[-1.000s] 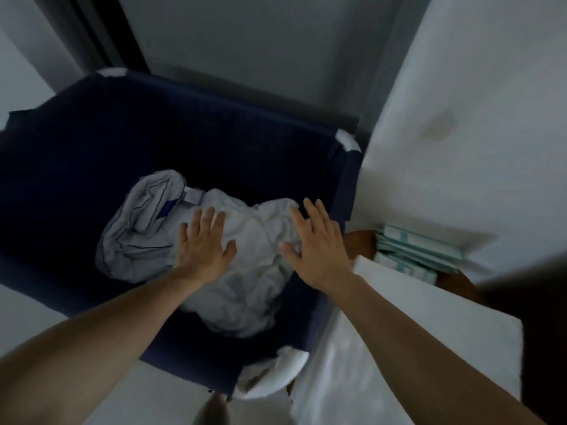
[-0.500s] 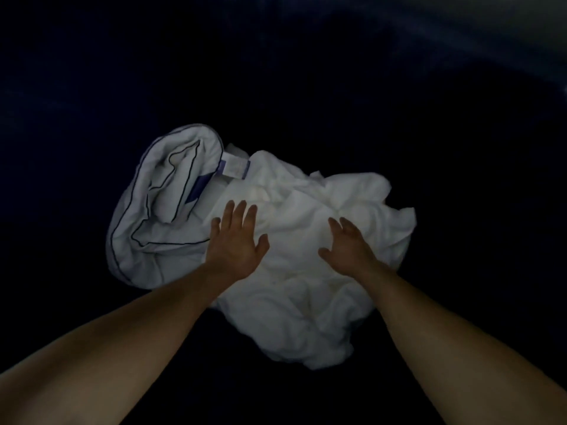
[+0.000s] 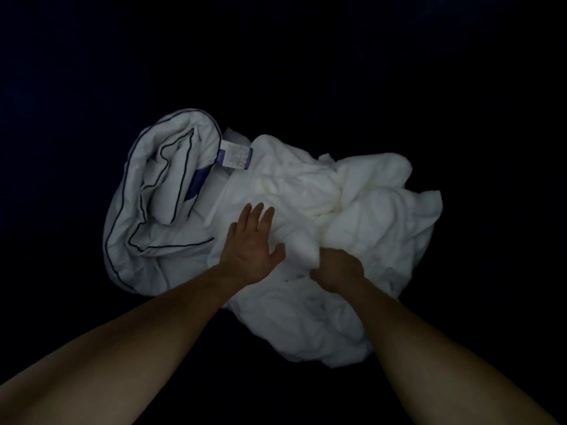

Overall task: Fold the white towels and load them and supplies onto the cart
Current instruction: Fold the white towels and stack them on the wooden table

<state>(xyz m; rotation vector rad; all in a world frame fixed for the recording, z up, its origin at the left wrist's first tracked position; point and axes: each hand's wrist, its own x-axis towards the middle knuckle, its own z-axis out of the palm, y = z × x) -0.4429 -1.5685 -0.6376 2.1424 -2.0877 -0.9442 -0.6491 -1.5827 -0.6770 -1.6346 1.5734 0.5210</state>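
Note:
A crumpled white towel (image 3: 352,210) lies in a heap at the bottom of a dark navy fabric bin (image 3: 92,72). Left of it sits a white pillow or padded piece (image 3: 159,210) with thin dark piping and a small label. My left hand (image 3: 251,243) lies flat with straight fingers on the towel near the pillow's edge. My right hand (image 3: 336,269) has its fingers curled into the towel, gripping a fold of the cloth; the fingertips are hidden in the fabric.
The dark navy fabric of the bin fills the whole view around the linen. Its rim and everything outside are out of view. The light is very dim.
The view has dropped deeper into the bin, so the linen looks larger. My right hand went from flat and open to grasping a fold of the towel. My left hand stays flat.

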